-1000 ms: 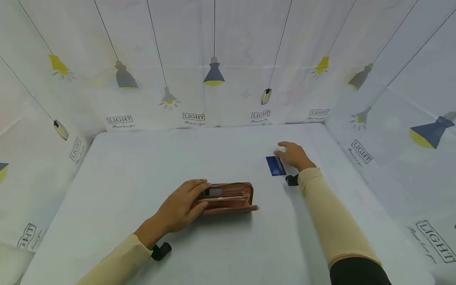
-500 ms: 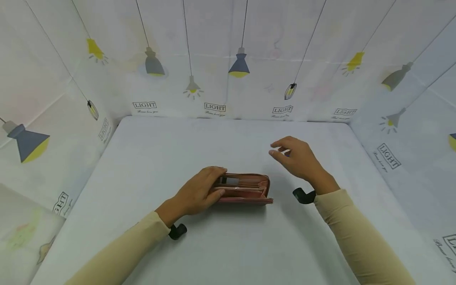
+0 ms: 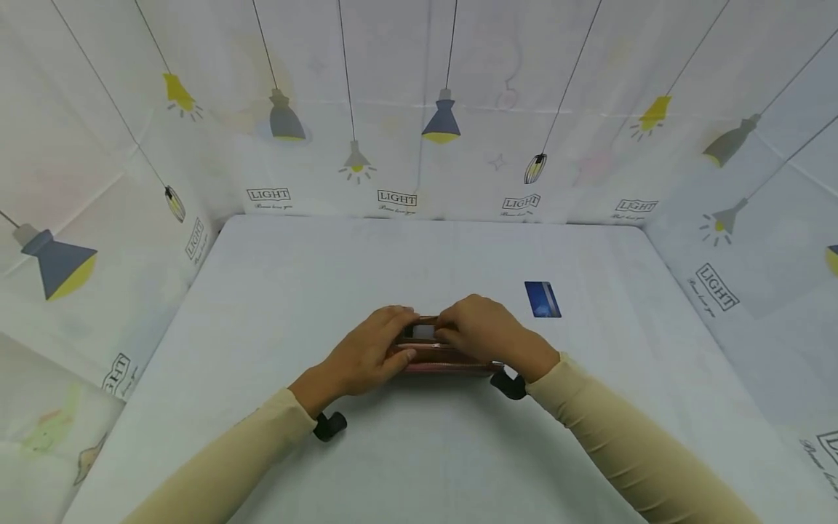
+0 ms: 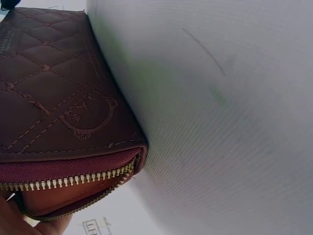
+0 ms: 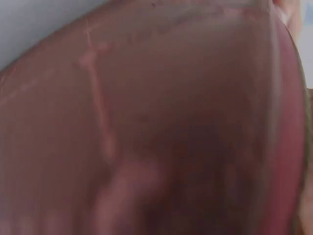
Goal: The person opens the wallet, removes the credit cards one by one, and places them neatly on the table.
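A reddish-brown zip wallet (image 3: 437,362) lies open-topped on the white table (image 3: 419,451), in the middle. My left hand (image 3: 366,349) grips its left end, thumb on the near side and fingers over the far edge. My right hand (image 3: 483,331) lies over its right half, with the fingers curled down at the open top beside a grey card edge (image 3: 424,332); what they touch inside is hidden. The left wrist view shows the wallet's quilted side (image 4: 49,88) and gold zip. A blurred brown surface (image 5: 156,122) fills the right wrist view. A blue card (image 3: 543,299) lies flat to the right, apart from both hands.
White cloth walls (image 3: 419,145) printed with hanging lamps close the table in on the left, back and right. Bare tabletop lies all round the wallet.
My right hand left the blue card on the table at the right and came across to the wallet, where it now rests. My left hand has kept hold of the wallet.
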A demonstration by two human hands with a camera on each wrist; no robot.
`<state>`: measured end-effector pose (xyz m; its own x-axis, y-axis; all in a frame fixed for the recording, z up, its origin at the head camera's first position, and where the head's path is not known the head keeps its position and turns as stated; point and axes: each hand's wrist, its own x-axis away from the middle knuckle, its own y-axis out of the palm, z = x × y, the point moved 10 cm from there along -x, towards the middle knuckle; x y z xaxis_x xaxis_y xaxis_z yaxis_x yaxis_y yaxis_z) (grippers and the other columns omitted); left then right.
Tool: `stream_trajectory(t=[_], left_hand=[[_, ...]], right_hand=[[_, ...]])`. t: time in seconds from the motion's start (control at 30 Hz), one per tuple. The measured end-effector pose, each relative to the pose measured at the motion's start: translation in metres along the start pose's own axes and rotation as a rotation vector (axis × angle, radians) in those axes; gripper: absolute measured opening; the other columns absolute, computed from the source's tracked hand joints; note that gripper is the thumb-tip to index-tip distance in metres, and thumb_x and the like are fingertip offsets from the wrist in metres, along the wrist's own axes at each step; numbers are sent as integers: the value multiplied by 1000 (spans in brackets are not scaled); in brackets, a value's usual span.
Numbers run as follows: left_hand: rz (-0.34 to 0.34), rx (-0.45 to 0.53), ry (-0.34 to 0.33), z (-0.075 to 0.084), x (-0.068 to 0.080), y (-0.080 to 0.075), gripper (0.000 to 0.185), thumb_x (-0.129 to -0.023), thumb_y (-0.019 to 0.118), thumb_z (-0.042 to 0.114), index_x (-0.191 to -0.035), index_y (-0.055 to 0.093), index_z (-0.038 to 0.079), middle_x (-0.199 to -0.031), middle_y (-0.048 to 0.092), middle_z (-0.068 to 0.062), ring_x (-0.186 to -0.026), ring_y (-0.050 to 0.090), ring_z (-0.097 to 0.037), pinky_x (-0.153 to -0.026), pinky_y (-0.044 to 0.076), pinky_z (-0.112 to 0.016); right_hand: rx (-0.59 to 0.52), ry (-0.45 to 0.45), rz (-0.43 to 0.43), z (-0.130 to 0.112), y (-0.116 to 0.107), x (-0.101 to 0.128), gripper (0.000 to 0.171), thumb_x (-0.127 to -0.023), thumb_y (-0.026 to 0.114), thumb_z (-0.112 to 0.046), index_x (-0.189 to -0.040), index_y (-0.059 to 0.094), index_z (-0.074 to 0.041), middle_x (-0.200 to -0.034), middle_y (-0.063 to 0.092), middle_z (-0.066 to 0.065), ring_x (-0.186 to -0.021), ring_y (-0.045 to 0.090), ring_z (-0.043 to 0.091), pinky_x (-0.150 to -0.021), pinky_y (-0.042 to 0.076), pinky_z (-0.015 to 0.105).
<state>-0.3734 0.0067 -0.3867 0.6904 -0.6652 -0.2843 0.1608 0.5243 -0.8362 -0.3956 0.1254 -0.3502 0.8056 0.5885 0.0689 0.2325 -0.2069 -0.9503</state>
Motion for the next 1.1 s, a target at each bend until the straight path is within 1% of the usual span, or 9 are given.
stream_trajectory(t=[0.17,0.3,0.43,0.63,0.73,0.8,0.93,1.03,1.1], left_hand=[[12,2,19,4,-1,1,55,-106,59,35,-154,44,12,-154,47,-6,-145,44,-23,-117,42,-43],[3,0,26,6,-2,3,58,-106,58,37,-155,42,10,-155,46,-8,-147,42,-24,-118,41,-44],[-10,3,19,6,-3,6,60,-106,57,38,-156,40,10,-156,44,-8,-149,40,-24,-120,39,-43],[-3,16,26,8,-5,8,60,-106,58,37,-156,40,11,-156,45,-7,-148,40,-22,-120,39,-42],[1,18,30,9,-6,8,59,-105,58,37,-155,41,10,-154,46,-6,-147,41,-22,-119,39,-42],[0,20,26,9,-6,7,60,-106,58,37,-155,41,9,-155,46,-6,-148,40,-22,-119,39,-43],[-14,19,-4,7,-3,6,62,-106,58,39,-157,40,9,-158,45,-8,-150,38,-24,-120,38,-45],[-18,1,-25,4,0,4,64,-106,57,41,-159,38,10,-160,44,-9,-152,37,-26,-120,39,-47],[-16,-8,-34,2,2,3,64,-106,56,42,-159,38,10,-160,43,-10,-152,36,-27,-120,38,-48]], right_hand=[[68,28,76,-4,1,-3,15,-99,71,-22,-101,82,-12,-89,77,-3,-75,68,10,-68,59,33],[67,54,129,-3,-2,-2,15,-98,72,-21,-106,82,-12,-95,79,-1,-81,72,14,-72,61,36],[54,33,128,-6,-1,-3,15,-97,74,-18,-108,82,-13,-96,78,-2,-85,72,15,-76,61,37],[65,14,116,-8,0,-1,11,-94,78,-15,-105,82,-14,-90,72,-4,-82,67,13,-73,58,33],[18,-17,130,-9,-1,0,10,-95,78,-14,-103,82,-12,-91,74,-4,-82,69,12,-74,59,33],[-34,-42,145,-8,-3,1,10,-95,77,-12,-103,82,-11,-94,77,-4,-87,73,12,-79,60,32],[-137,-83,162,-5,-7,2,17,-96,73,-5,-111,82,-9,-104,80,0,-98,75,16,-87,61,34],[-198,-108,190,-1,-15,3,21,-97,71,-2,-113,81,-8,-107,79,2,-100,75,17,-87,61,35],[-256,-102,212,4,-26,6,21,-97,69,-1,-112,82,-7,-107,79,2,-100,74,18,-86,61,36]])
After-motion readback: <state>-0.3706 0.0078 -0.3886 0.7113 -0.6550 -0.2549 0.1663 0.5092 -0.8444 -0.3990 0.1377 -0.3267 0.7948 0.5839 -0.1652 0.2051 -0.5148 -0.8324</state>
